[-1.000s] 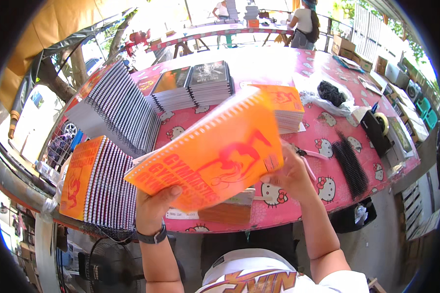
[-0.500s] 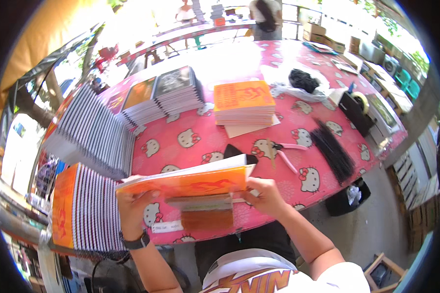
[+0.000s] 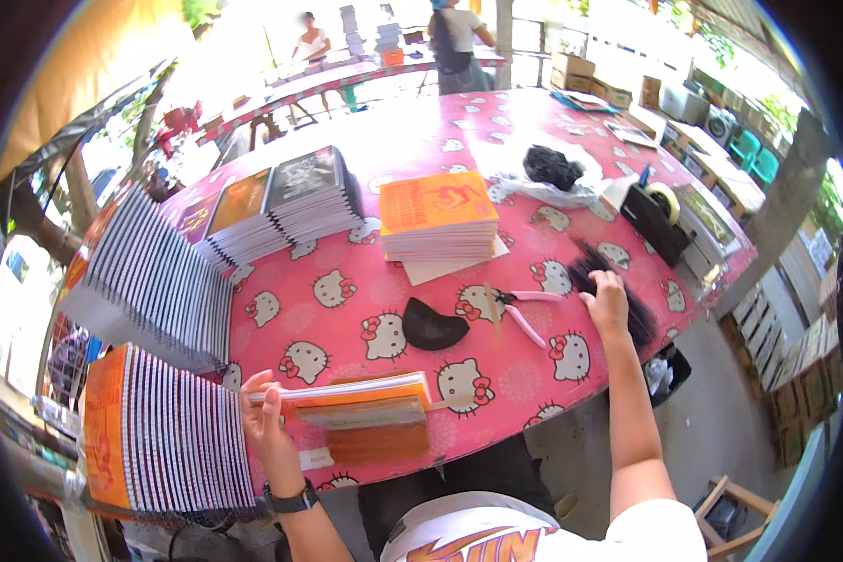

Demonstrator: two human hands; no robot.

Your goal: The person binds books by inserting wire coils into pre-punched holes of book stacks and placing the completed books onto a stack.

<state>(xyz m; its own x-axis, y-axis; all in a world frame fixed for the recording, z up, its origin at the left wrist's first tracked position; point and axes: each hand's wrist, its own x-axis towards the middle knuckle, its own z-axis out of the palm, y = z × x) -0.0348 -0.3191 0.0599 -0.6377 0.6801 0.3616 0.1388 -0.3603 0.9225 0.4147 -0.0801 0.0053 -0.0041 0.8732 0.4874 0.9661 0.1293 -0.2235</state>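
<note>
Because my left hand (image 3: 267, 423) pinches the orange-covered book (image 3: 375, 386) only by one end, it may tip; whether my right hand (image 3: 609, 302) grips black spiral coils (image 3: 640, 323) under its fingers, I cannot tell.

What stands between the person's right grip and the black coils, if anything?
Nothing visible: the right grip is at the black coils. The pink-handled pliers lie to its left, out of the way.

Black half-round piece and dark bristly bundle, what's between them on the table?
Head view: pink-handled pliers and a thin tan strip lie there; the right hand is at the bundle.
</note>
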